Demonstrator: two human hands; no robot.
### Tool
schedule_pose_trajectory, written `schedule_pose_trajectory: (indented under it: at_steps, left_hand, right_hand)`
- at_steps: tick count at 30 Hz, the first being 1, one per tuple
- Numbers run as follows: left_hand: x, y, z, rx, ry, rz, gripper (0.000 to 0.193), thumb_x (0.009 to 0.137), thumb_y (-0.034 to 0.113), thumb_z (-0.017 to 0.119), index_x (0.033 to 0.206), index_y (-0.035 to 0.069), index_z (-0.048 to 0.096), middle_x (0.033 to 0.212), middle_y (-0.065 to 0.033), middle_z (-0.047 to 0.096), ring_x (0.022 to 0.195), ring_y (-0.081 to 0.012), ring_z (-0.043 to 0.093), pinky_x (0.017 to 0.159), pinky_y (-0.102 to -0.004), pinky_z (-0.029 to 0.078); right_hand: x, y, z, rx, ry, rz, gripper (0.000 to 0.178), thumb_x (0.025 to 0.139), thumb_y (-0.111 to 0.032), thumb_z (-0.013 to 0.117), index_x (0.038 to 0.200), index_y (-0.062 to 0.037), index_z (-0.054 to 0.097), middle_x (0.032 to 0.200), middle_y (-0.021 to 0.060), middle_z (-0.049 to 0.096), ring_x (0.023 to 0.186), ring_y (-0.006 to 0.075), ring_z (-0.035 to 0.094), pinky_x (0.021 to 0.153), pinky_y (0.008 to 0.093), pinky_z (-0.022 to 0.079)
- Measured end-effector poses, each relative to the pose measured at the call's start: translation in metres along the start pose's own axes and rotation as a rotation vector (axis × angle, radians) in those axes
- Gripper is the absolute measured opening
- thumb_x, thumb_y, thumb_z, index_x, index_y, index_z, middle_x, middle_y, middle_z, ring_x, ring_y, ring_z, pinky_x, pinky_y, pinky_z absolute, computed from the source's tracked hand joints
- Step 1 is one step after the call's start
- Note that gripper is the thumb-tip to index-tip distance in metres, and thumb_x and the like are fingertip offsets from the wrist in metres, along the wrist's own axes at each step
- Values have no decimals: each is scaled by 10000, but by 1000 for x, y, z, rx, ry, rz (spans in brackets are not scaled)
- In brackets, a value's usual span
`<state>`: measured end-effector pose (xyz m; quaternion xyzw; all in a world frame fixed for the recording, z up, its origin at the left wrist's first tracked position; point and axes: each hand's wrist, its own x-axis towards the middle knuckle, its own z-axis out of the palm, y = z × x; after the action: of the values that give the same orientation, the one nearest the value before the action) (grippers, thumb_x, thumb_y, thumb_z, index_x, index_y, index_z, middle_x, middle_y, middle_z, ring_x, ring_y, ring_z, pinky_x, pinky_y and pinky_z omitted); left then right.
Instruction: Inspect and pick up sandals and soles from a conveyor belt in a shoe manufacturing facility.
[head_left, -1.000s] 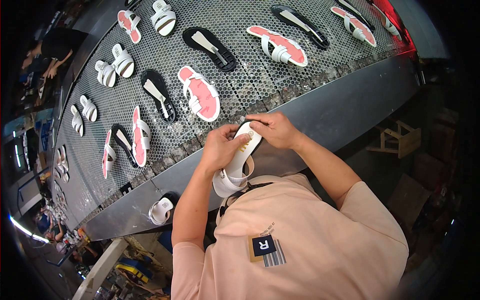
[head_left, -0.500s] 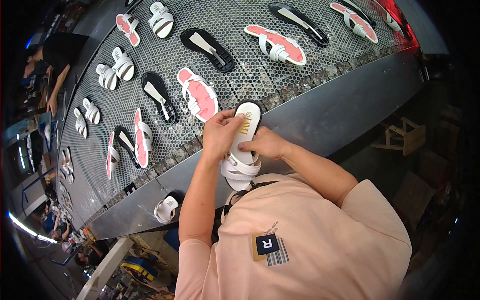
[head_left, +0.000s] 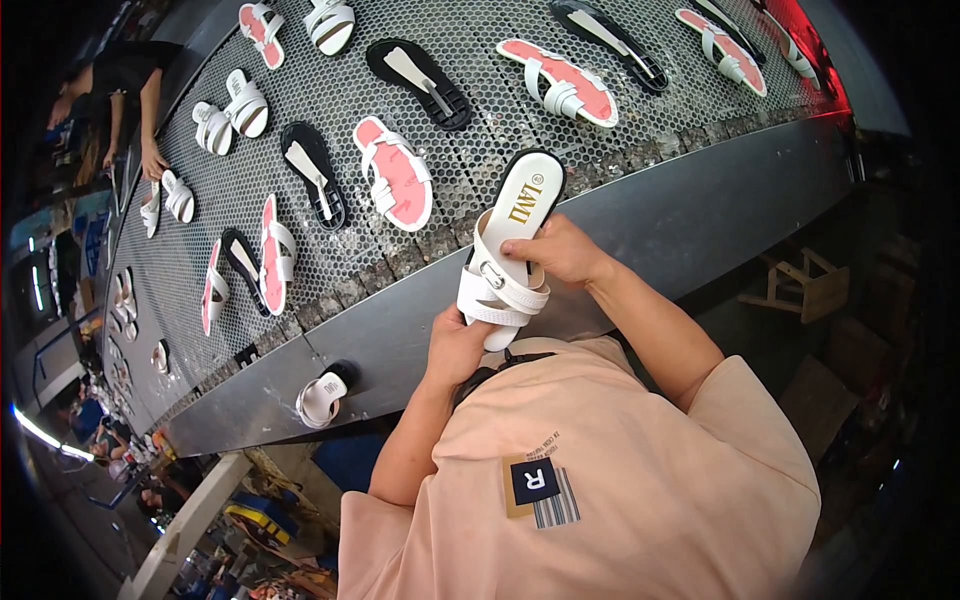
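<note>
A white strappy sandal (head_left: 525, 205) with a black sole is held in front of my chest, its insole facing up and its heel end pointing away. My left hand (head_left: 462, 345) is closed round the toe end, the thumb tucked by the wide straps. On the sandal's right side my right hand (head_left: 565, 252) grips the middle, its thumb lying on the insole and its other fingers hidden underneath. A small buckle shows on the upper strap.
Beyond a metal edge (head_left: 640, 215), a mesh conveyor (head_left: 480, 180) carries several pink-lined white uppers (head_left: 400, 185), black soles (head_left: 312, 175) and white sandals (head_left: 247, 105). Another sandal (head_left: 322, 398) rests on the edge. A co-worker's hand (head_left: 153, 162) is at far left. A wooden stool (head_left: 805, 285) stands right.
My left hand has moved from the insole down to the toe straps. The sandal has risen and tilted, its heel end further up. The co-worker's hand has come to a pair of sandals.
</note>
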<state>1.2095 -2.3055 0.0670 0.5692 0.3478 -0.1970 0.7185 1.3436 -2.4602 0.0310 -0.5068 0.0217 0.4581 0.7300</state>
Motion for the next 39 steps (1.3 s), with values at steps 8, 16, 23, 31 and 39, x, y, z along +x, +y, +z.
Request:
schedule_pose_trajectory:
  at_steps: [8, 16, 23, 31, 39]
  left_hand:
    - [6, 2, 13, -193, 16, -20, 286, 818, -10, 645, 1100, -18, 597, 1056, -90, 651, 917, -185, 642, 806, -323, 520]
    - [15, 9, 25, -508, 48, -26, 320, 875, 35, 581, 1189, 22, 522, 1133, -92, 610, 1024, -214, 602, 891, -359, 488]
    - [21, 9, 38, -365, 67, 56, 305, 906, 124, 570, 1190, 28, 514, 1114, -73, 606, 975, -187, 604, 843, -355, 487]
    - [-12, 12, -69, -364, 442, 115, 405, 894, 232, 624, 1258, 98, 510, 1166, -25, 561, 1039, -156, 522, 802, -341, 430]
    - [-28, 11, -345, 511, 1330, 341, 669, 805, 234, 694, 1352, -7, 393, 1383, -228, 375, 1219, -342, 431, 995, -450, 371]
  right_hand:
    - [4, -10, -8, 45, 0, 61, 277, 829, -98, 671, 1090, -9, 640, 1015, 72, 671, 899, 152, 632, 799, 287, 500]
    - [-41, 11, -19, -17, -98, 239, 370, 921, -314, 579, 1143, -18, 570, 961, 75, 653, 817, 125, 615, 685, 284, 500]
    - [-44, 17, 11, 154, 11, 141, 289, 885, -138, 606, 1137, 0, 572, 996, 58, 642, 837, 118, 610, 684, 270, 508]
    - [29, -33, -12, -75, 123, -77, 264, 884, -83, 555, 1138, -16, 580, 1031, 35, 641, 883, 89, 600, 734, 241, 486]
    - [170, -152, -12, -113, 386, -256, 411, 881, -172, 567, 1236, 20, 491, 1059, 93, 615, 880, 139, 606, 755, 294, 496]
